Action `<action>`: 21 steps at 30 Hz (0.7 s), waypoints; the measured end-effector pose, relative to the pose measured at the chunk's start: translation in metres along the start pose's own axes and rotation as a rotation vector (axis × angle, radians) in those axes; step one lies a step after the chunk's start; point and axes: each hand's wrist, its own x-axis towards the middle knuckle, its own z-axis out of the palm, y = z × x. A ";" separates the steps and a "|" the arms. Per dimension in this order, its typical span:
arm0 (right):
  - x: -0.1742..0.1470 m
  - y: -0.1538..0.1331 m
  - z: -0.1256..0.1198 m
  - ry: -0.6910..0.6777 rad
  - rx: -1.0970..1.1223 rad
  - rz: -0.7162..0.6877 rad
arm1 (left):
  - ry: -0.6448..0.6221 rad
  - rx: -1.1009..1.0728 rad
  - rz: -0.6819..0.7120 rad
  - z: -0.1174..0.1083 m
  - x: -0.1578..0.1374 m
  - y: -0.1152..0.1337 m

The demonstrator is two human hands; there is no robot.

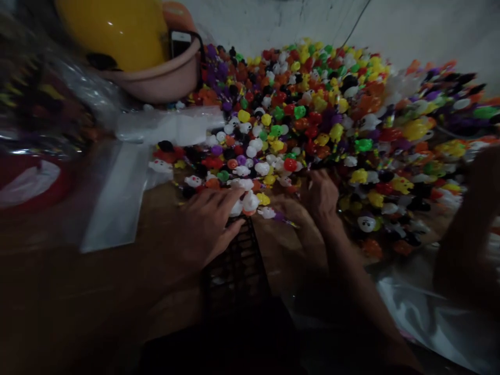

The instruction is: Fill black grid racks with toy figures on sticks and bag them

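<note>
At the near edge of the toy heap, my left hand [209, 224] is stretched out with thumb and fingers apart. Small white plastic toys [250, 202] lie at its fingertips; whether it touches them is unclear. Beneath that hand is a black gridded tray [238, 271]. My right hand [323, 195] reaches to the front of the heap, its fingers bent, blurred and partly hidden among the toys. Between the hands, a white-headed toy with a purple and yellow stem [273, 213] lies on the brown surface [279, 255].
A large heap of colourful small toys [312, 112] rises against the wall. At back left, a pink basin [160, 78] holds a yellow round object [117, 31] and a phone [180, 44]. Clear plastic bags [117, 198] lie at left. Another person's arm [469, 234] is at right.
</note>
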 end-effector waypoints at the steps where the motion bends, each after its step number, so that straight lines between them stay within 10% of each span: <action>1: 0.009 -0.002 -0.001 0.033 0.031 -0.057 | -0.026 0.004 -0.007 -0.002 0.001 0.002; 5: 0.040 -0.003 0.004 -0.023 0.157 -0.319 | -0.053 0.011 -0.040 -0.023 0.004 0.006; 12: 0.039 0.012 -0.026 0.304 0.829 -0.171 | 0.252 -0.237 -0.076 -0.063 -0.038 0.029; 21: -0.078 -0.029 -0.068 -0.137 1.263 0.100 | 0.063 -0.721 -0.244 0.027 -0.049 0.095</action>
